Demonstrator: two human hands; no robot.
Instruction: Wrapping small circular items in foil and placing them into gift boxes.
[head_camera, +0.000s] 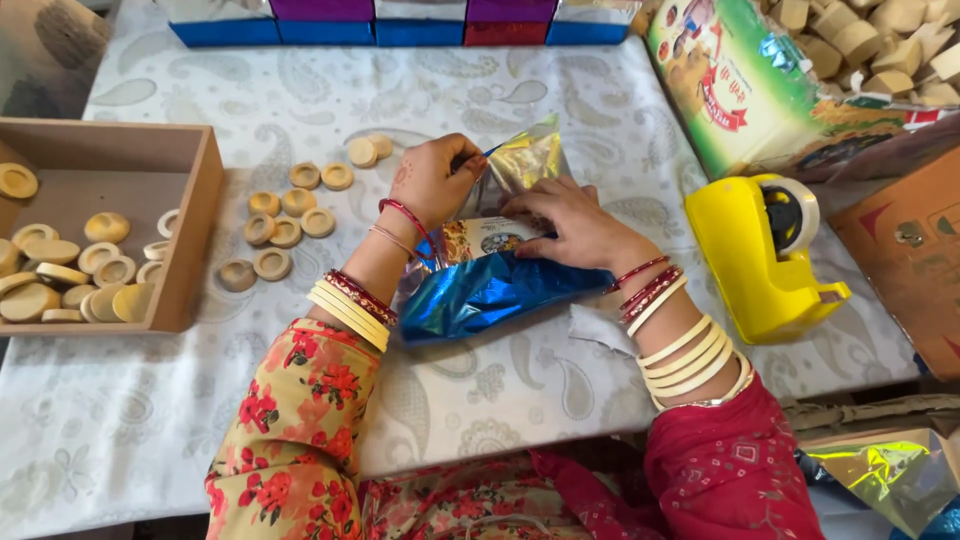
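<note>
Near the table's front edge, the left hand pinches the upper flap of the shiny blue wrapping foil, while the right hand presses flat on the small box inside it. Loose wooden discs lie just left, beside the open wooden tray at the left edge. The yellow tape dispenser stands near the right edge.

Bright, even daylight; sharp, soft shadows

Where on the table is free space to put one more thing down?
Free: the cloth near the front edge, below the wooden box; also between the round discs and the coloured boxes. Crowded: around the yellow tape dispenser and both hands.
</note>
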